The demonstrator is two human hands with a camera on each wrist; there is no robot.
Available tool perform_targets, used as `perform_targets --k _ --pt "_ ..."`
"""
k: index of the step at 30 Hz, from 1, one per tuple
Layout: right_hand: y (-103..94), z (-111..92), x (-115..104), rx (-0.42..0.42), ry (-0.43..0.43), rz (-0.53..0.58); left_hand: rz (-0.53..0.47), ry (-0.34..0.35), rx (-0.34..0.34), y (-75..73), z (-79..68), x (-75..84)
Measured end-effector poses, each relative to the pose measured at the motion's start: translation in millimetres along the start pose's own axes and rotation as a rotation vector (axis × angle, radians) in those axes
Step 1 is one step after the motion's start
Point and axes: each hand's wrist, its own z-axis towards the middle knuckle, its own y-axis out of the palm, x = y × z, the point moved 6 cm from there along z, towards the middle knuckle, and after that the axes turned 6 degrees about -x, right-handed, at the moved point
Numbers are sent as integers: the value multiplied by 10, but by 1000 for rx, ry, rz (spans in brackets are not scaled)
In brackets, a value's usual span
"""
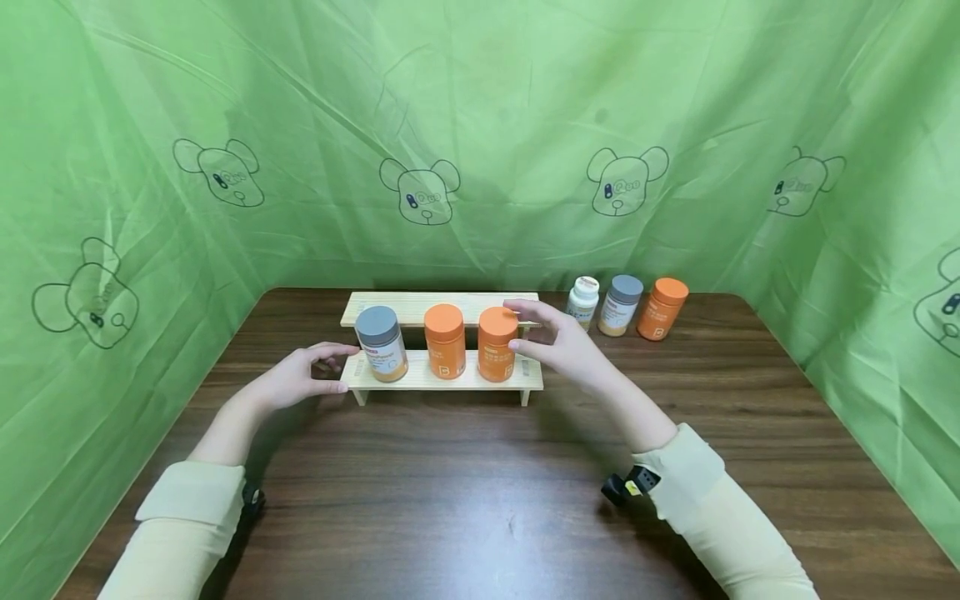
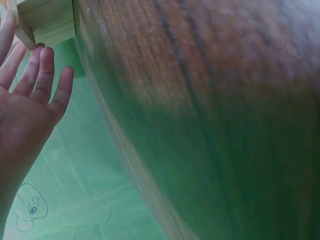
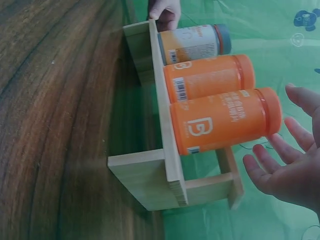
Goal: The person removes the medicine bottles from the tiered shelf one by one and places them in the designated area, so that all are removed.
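Currently, my right hand (image 1: 561, 339) is spread open beside the right orange jar (image 1: 497, 348), perhaps brushing its lid (image 3: 272, 111). That jar stands upright on the lower shelf (image 1: 450, 385) of the rack (image 1: 401, 308). My left hand (image 1: 296, 379), open and relaxed, touches that shelf's left end.

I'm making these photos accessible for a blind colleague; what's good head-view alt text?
A person's left hand touches the left end of a two-tier wooden rack; the right hand is at an orange jar, in line with another orange jar and a grey-lidded jar. Three more containers stand farther right on a dark table.
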Motion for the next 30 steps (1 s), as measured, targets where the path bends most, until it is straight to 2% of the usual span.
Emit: perform_targets --k 3,11,13,20,30 --pt "38 34 13 -6 21 2 2 -6 -2 5 2 15" --pt "142 42 -187 -26 42 19 -17 -6 4 27 -6 132" --pt "151 49 -176 -29 52 8 -11 0 5 26 -10 131" --pt "114 142 133 -20 38 22 1 7 12 2 0 -10" --pt "86 139 153 0 35 23 1 -5 -2 13 12 -57"
